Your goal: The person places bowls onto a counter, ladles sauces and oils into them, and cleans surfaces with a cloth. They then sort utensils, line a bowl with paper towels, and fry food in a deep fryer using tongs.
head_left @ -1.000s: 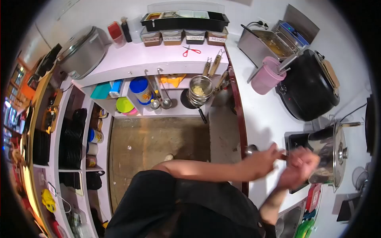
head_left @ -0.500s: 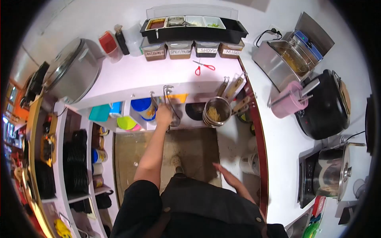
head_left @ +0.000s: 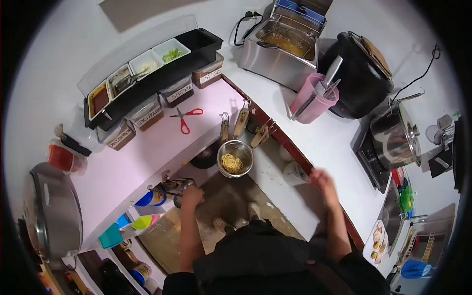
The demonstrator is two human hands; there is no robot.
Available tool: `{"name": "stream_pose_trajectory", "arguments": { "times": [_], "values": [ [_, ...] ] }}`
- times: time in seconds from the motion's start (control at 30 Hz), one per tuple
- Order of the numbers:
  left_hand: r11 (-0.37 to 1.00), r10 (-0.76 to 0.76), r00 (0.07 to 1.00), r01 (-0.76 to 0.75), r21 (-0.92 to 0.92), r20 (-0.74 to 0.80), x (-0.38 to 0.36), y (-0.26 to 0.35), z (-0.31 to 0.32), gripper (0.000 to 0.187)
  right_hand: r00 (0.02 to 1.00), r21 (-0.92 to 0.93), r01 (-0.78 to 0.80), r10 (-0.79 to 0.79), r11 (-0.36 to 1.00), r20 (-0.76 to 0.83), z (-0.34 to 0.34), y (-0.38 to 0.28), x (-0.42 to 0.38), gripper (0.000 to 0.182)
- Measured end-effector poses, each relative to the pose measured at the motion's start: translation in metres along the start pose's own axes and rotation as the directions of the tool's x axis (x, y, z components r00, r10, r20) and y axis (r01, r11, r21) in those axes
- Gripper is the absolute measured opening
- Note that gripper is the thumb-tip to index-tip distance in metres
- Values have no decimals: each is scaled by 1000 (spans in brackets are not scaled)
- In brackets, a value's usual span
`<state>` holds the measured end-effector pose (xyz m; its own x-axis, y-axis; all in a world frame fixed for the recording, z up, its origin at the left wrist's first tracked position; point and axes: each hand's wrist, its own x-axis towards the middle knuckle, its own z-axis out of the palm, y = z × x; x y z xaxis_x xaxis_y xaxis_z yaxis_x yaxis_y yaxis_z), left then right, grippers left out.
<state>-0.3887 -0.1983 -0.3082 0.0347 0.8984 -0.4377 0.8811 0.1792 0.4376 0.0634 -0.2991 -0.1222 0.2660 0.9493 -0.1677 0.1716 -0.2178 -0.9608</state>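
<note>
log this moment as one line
left hand: at shiny metal ladles, grip unclear | right hand: blurred, near dark-red counter edge | yellow noodles: in round metal strainer

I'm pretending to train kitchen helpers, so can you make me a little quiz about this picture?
1. Which of the person's hands is nearer the metal ladles: left or right?
2. True or false: the pink container has nothing in it.
3. What colour are the handles of the scissors?
A) green
B) blue
C) red

Key:
1. The left hand; the right hand is by the edge of the white counter.
2. False; utensils stick out of it.
3. C, red.
</note>
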Motion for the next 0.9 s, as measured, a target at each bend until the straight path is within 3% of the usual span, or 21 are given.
{"name": "stream_pose_trajectory", "arguments": {
  "times": [0.03,0.07,0.1,0.2,0.33,0.37,0.4,0.43,0.47,0.5,0.57,0.6,0.63,0.67,0.7,0.73,0.77,0.8,0.83,0.87,0.9],
  "values": [
    [994,105,988,-102,-32,113,-19,39,-39,28,993,-25,104,-105,994,-48,-3,-20,18,20],
    [959,43,991,-77,-274,-130,-35,81,-76,31,981,-60,155,-161,986,-110,-2,-46,32,20],
    [936,-35,942,-85,-340,-333,-41,120,-108,31,961,-96,209,-222,973,-164,3,-68,46,21],
    [979,149,750,-203,-11,-645,4,155,-158,34,925,-43,345,-347,938,-151,12,-96,80,21],
    [923,245,774,-1,386,-584,70,135,-131,58,902,2,432,-432,902,12,59,-89,96,18],
    [926,236,819,-27,376,-523,41,158,-146,62,916,-45,398,-394,916,78,72,-92,87,21],
    [954,202,835,-49,296,-511,37,158,-146,65,929,117,320,-335,940,155,84,-65,97,24],
    [894,397,600,-83,440,-694,62,126,-109,64,885,28,393,-387,919,260,100,-71,92,22],
    [943,237,770,-37,330,-592,52,125,-105,58,806,123,465,-477,877,351,115,-50,100,19],
    [880,416,632,-98,466,-654,65,98,-81,51,816,102,410,-415,906,403,131,-37,98,15],
    [893,323,750,-41,447,-578,55,85,-73,41,724,220,287,-362,932,587,161,-20,101,17],
    [873,290,786,16,487,-546,20,103,-92,37,630,177,449,-450,876,633,180,-11,110,21],
    [811,441,643,14,586,-626,-2,101,-95,34,534,140,604,-529,784,660,197,-8,115,25],
    [970,242,671,-176,167,-701,-13,102,-98,31,428,105,745,-592,659,683,213,-4,123,29],
    [967,14,642,-204,-153,-767,-39,106,-105,28,346,29,860,-626,509,699,229,-12,127,34],
    [940,-31,436,-293,-175,-899,-66,111,-106,26,333,69,847,-627,527,705,244,-13,130,40],
    [970,-127,540,-109,-218,-832,-86,108,-109,27,338,2,882,-637,471,693,252,-9,134,39],
    [973,-219,631,83,-216,-744,-116,111,-121,29,410,21,809,-589,588,697,255,-23,124,38],
    [915,-273,326,-202,-349,-905,-134,103,-112,33,403,105,790,-641,604,653,263,-29,118,37],
    [841,-355,308,-308,-445,-883,-167,93,-104,34,442,83,768,-619,636,649,267,-34,105,36],
    [756,-536,289,-254,-603,-793,-201,96,-103,30,473,68,747,-601,661,645,266,-36,95,35]
  ]
}}
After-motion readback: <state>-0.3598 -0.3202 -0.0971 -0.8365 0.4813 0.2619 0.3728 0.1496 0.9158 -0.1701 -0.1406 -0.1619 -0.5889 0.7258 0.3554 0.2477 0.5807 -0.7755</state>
